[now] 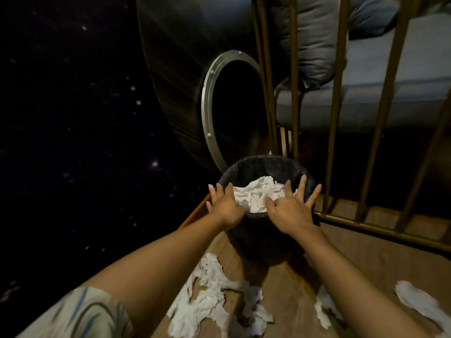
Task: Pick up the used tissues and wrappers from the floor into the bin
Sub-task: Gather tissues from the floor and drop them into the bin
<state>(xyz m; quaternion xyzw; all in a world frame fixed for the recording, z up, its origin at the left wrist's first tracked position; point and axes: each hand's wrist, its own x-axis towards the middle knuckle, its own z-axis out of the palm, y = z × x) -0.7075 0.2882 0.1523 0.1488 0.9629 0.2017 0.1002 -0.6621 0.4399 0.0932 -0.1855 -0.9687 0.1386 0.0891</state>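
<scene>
Torn tissues [214, 298] strewn on floor, both hands [225, 206] splayed empty over upright bin [263, 167]

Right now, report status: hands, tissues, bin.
Left hand and right hand open, empty, over the bin. Tissue piled inside. More tissues on the floor. Nothing blocking.

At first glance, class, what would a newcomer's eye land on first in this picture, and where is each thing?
The eye goes first to the two spread hands, left hand and right hand, over the black bin at centre, which is heaped with white tissues. Next come the torn tissues on the floor, in front of the bin between the forearms. Behind the bin, a silver ring gleams in the dark.
</scene>
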